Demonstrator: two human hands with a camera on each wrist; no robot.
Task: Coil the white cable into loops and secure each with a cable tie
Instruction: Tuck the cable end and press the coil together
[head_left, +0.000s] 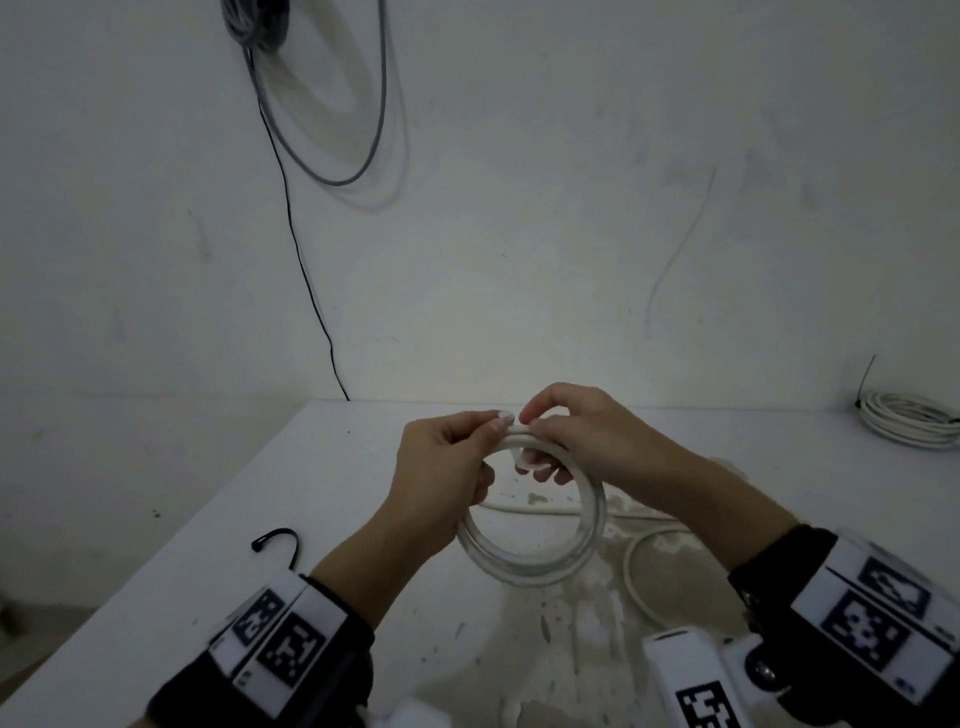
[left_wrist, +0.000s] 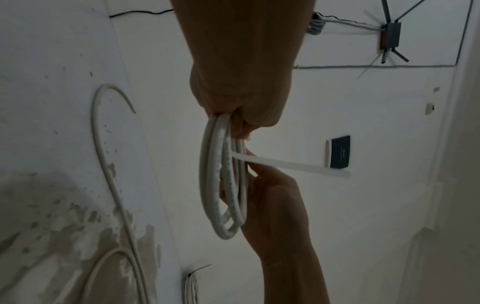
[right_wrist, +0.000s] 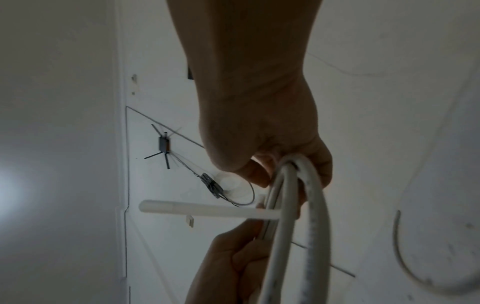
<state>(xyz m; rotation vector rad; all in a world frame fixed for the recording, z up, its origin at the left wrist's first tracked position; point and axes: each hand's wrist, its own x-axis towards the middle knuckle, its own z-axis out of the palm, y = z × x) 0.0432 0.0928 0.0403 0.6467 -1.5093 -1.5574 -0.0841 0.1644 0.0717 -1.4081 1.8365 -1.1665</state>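
The white cable coil (head_left: 535, 564) hangs as a few loops above the table (head_left: 260, 519). My left hand (head_left: 488, 426) grips its top left, seen from behind in the left wrist view with the coil (left_wrist: 223, 174) under it. My right hand (head_left: 535, 423) curls round the coil's top right, fingers wrapped over the loops (right_wrist: 293, 195). A pale strip (left_wrist: 285, 164), apparently a white cable tie (right_wrist: 202, 210), sticks out sideways from the loops between both hands. The cable's loose tail (head_left: 636, 566) trails on the table.
A black cable tie (head_left: 275, 540) lies curled on the table at the left. A finished white coil (head_left: 909, 423) bound with a black tie sits at the back right. Grey and black wires (head_left: 332, 171) hang on the wall behind. The tabletop is paint-stained near me.
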